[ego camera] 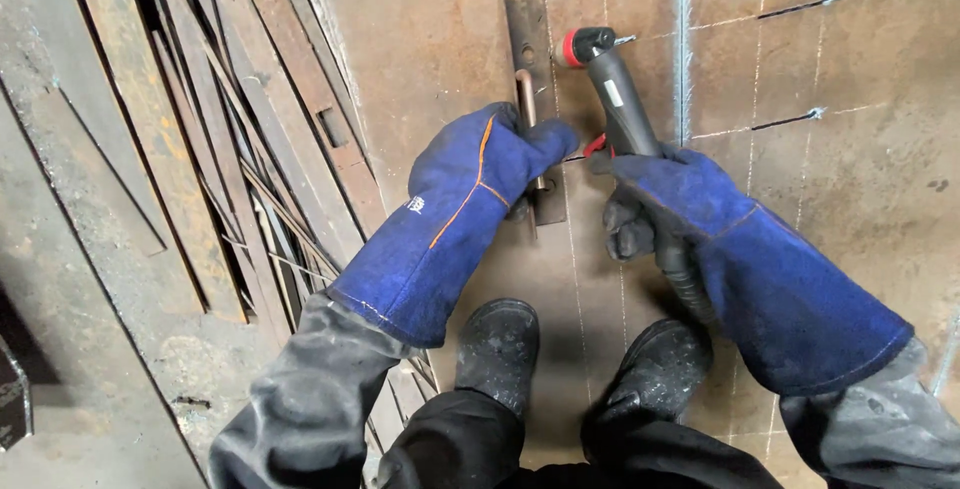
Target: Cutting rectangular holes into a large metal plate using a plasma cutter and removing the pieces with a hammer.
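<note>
A rusty steel plate [820, 169] lay flat on the workshop floor, scored with chalk-like grid lines and a few short cut slots, and the person stood on it. Nearest the camera were two black work boots [497, 349], planted side by side on the plate, with dark trouser legs above them. Just beyond the boots, the left hand [480, 164], in a long blue leather gauntlet with orange stitching, closed its fingers round the handle of a narrow metal guide bar [528, 39] that lay flat on the plate (the grip looked firm, though the fingertips were hidden under the glove). Beside it, the right hand [660, 199], gloved the same way, was wrapped tight around the grip of a black cutting torch [610, 84], whose red-ringed head pointed at the plate just right of the bar. Further left, a heap of rusted steel strips [220, 119] lay slanted along the plate's edge.
</note>
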